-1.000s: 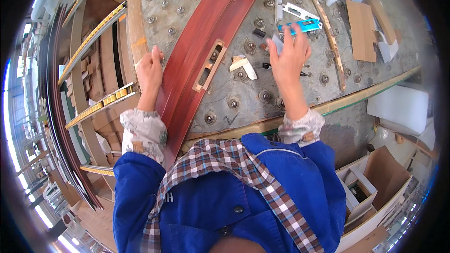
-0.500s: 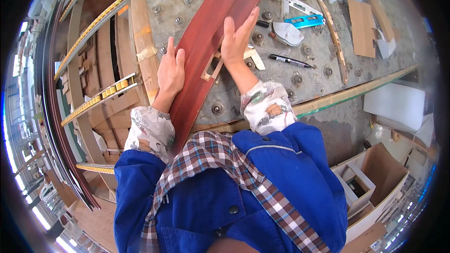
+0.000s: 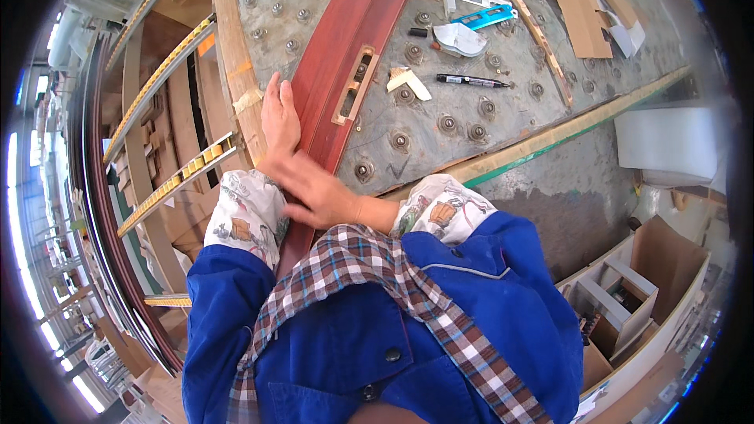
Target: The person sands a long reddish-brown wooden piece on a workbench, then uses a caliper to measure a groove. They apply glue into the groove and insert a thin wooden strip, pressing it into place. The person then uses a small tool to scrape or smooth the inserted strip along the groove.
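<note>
A long reddish-brown board (image 3: 330,31) runs from under my apron up across the ball-studded table, with a rectangular slot framed in pale bare wood (image 3: 342,108) at its right edge. My left hand (image 3: 281,119) rests along the board's left edge, fingers pointing up and stretched out, holding nothing. Lower down, my right hand (image 3: 320,195) lies across the board with its fingers spread toward my left wrist. It is slightly blurred and seems to hold nothing. Right of the slot lies a cream-coloured scrap (image 3: 411,82), with a black marker (image 3: 473,80) beside it.
A black cap (image 3: 418,32), a white cup-shaped piece (image 3: 460,40) and a blue-and-white tool (image 3: 487,16) lie further up. A thin wooden strip (image 3: 534,35) and cardboard (image 3: 581,16) are to the right. Left stands a roller rack (image 3: 169,184); lower right, an open box (image 3: 667,267).
My right hand has left the slot's side and swung down and left across the board, uncovering the slot. My left hand has shifted slightly down, still beside the board's left edge.
</note>
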A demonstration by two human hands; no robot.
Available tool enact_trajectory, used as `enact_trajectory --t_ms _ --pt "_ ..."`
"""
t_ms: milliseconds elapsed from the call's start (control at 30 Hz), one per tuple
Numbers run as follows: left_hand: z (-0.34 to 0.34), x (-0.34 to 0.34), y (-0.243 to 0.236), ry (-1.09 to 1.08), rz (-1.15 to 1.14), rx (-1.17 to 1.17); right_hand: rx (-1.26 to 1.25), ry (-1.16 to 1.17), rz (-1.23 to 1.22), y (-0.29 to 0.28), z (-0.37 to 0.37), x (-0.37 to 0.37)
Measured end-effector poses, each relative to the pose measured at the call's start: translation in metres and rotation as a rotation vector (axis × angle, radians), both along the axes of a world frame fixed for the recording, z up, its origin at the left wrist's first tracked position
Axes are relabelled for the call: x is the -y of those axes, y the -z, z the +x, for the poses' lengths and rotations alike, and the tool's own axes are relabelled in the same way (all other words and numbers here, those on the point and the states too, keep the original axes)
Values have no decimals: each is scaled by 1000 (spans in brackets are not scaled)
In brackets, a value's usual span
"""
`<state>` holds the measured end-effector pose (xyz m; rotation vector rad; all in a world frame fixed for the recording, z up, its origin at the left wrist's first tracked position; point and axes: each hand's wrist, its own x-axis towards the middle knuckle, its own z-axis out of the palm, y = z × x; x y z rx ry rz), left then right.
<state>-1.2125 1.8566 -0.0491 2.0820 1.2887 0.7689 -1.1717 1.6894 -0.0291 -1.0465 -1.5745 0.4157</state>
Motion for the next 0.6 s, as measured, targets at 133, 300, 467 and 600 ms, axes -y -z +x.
enact_trajectory --t_ms 133,300,467,600 --pt "-10 -10 7 47 66 3 -56 -31 156 -10 -2 11" --pt "-16 -5 8 -3 115 80 -263 138 -34 4 5 47" --pt "-12 -9 5 -127 54 -13 -657 186 -354 9 27 56" --pt "-15 -17 13 -138 120 -39 -687 134 -472 21 50 59"
